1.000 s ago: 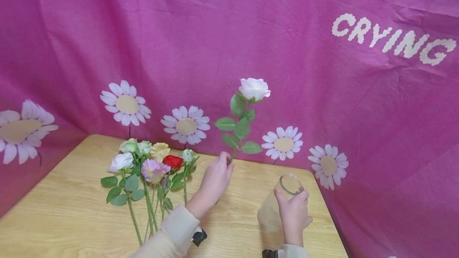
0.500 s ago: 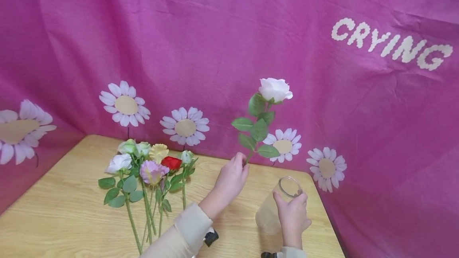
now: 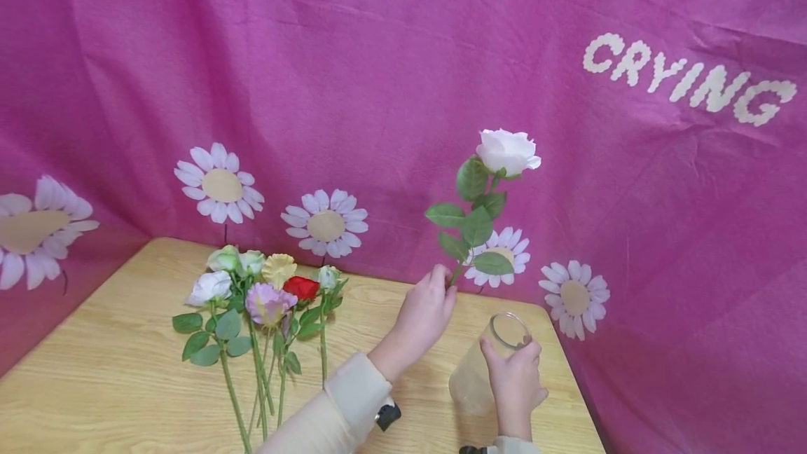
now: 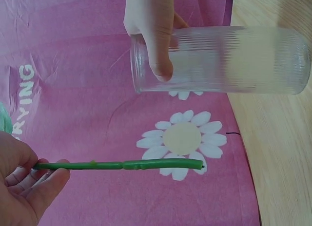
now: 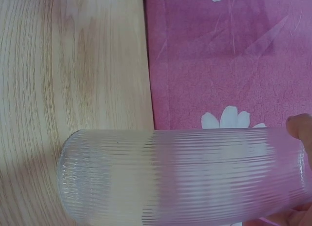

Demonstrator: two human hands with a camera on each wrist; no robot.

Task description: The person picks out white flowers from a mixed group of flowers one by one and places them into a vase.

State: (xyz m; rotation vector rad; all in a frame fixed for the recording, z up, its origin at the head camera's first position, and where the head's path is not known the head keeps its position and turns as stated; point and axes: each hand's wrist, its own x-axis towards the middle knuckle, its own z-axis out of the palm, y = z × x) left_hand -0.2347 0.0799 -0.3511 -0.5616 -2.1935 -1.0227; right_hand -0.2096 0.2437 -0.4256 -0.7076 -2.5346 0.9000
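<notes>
A white rose (image 3: 508,153) with green leaves stands upright in my left hand (image 3: 421,314), which pinches its stem. In the left wrist view the bare green stem end (image 4: 161,163) sticks out past the fingers, apart from the vase. My right hand (image 3: 513,380) grips a clear ribbed glass vase (image 3: 471,377) near its rim, thumb on one side and fingers on the other. Through the ribbed wall of the vase (image 5: 185,177) the right wrist view shows only the table and cloth. The rose head is higher than the vase mouth and to the back of it.
On the left of the wooden table (image 3: 107,384) lie several loose flowers, among them a purple one (image 3: 270,303), a red rose (image 3: 301,289), a yellow one (image 3: 279,269) and a white one (image 3: 208,287). A pink cloth (image 3: 391,90) printed with daisies hangs behind the table and along its sides.
My left hand has carried the white rose rightward, from near the loose flowers to above and left of the vase. The right hand and the vase have stayed about where they were.
</notes>
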